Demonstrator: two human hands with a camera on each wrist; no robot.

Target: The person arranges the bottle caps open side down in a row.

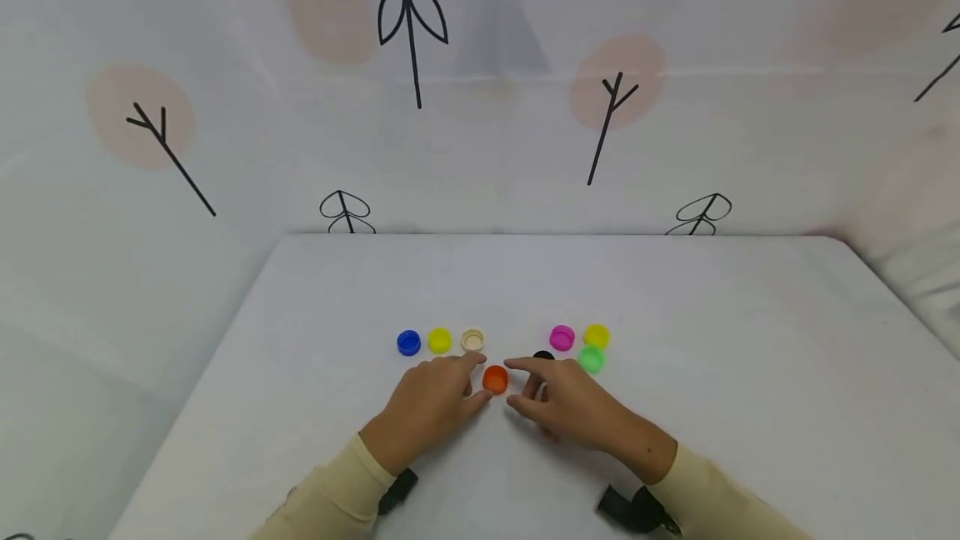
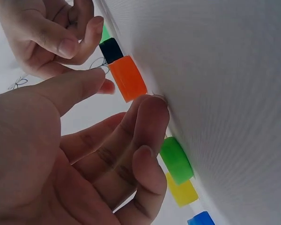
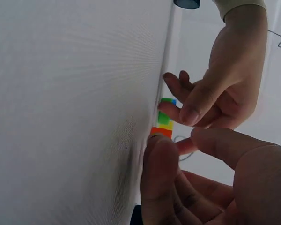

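An orange bottle cap [image 1: 495, 380] lies on the white table between the two hands. My left hand [image 1: 429, 401] has its thumb and index finger apart, their tips right at the cap's left side. To the right of it, my right hand [image 1: 568, 398] holds its thumb and index finger apart, facing the cap with nothing between them. A black cap [image 1: 543, 355] is partly covered by that hand. Beyond the left hand sits a cream cap [image 1: 473, 340]. The left wrist view shows a green cap [image 2: 176, 160] near the left fingers, hidden in the head view.
Left of the cream cap are a yellow cap [image 1: 439, 340] and a blue cap [image 1: 408, 343]. At right, a pink cap [image 1: 562, 337], another yellow cap [image 1: 597, 336] and a light green cap [image 1: 592, 359] cluster together. A patterned cloth [image 1: 495, 148] hangs behind the table.
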